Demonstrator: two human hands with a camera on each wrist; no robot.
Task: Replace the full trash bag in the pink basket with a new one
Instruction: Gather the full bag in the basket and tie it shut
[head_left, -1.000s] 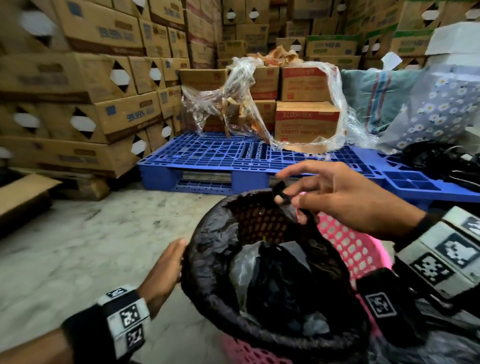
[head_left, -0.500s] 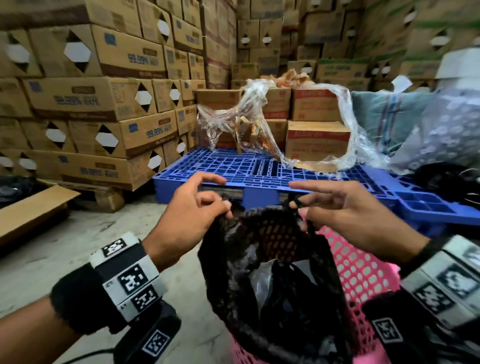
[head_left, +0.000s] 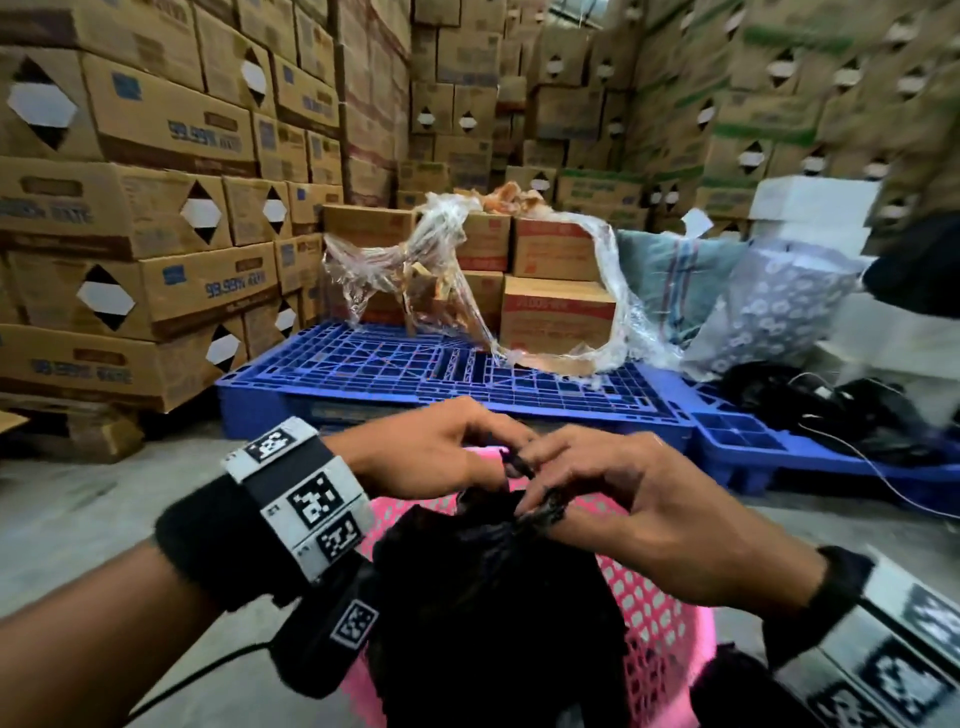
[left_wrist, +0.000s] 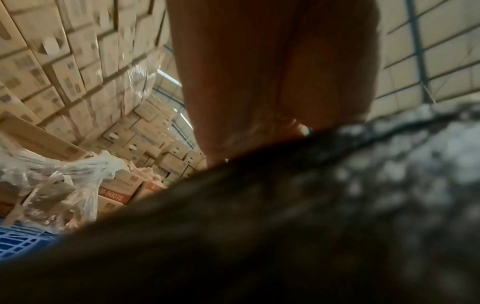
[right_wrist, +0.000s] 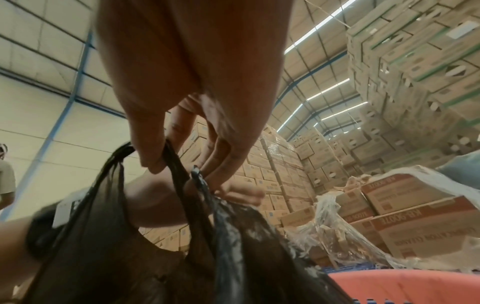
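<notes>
Both hands had come together above the basket (head_left: 654, 618); left hand (head_left: 431, 457) and right hand (head_left: 613, 514) pinched the gathered mouth of the black bag (head_left: 493, 597), which sat inside. Step judged: closing the bag. Next: knot, then lift straight up. Pallet (head_left: 415, 374) stood near beyond; floor (head_left: 78, 519) at left lay open.

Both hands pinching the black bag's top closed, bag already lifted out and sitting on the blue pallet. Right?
Not quite. Both the left hand and right hand do pinch the black bag at its gathered top, but the head view shows it in the pink basket, not on the blue pallet.
</notes>
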